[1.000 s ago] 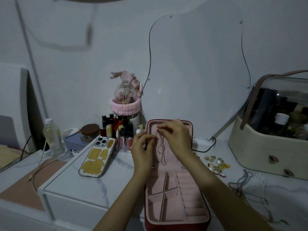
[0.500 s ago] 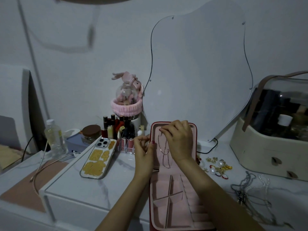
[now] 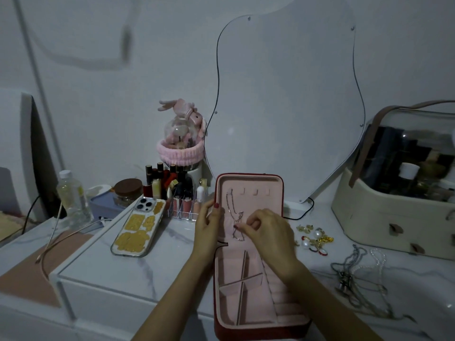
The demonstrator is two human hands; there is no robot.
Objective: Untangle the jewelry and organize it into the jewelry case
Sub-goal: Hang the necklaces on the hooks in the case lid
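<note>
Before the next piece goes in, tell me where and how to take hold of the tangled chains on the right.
Pinch the tangled chains at the dark knot near their near-left end, where the strands bunch. Come from above with the right hand, since they lie flat on the table right of the jewelry case. The loose pale loops farther right would probably just trail.

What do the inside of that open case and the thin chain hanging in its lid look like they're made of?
The jewelry case lining looks like soft matte pink velvet or suede-like fabric: no shine, padded ridges. The chain looks like fine silvery metal, glinting faintly in small links; the dim light leaves the exact metal open.
</note>
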